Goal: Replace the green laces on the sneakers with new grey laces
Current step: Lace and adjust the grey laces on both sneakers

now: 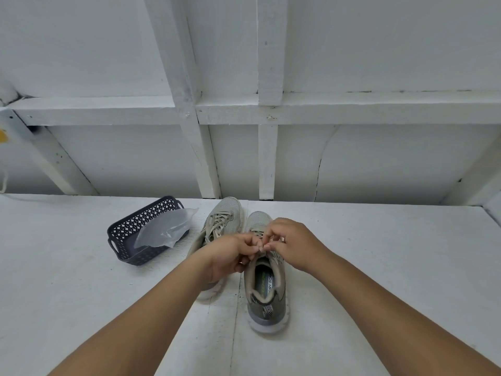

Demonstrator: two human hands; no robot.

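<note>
The right sneaker (267, 291) stands on the white table (379, 267), heel toward the viewer and toe toward the wall. Both hands meet over its tongue: the left hand (230, 256) and the right hand (291, 244) have their fingers curled, fingertips pinched together at the lace (260, 234) near the top eyelets. The lace between the fingers is mostly hidden, so its colour there is hard to judge; it looks pale. The left sneaker (221, 226) lies just beside the first, on its left, partly under the left wrist, with its pale laces threaded. Further left, apart from the shoes, sits a dark basket (130, 234) with a clear plastic bag (165, 227) resting across it.
</note>
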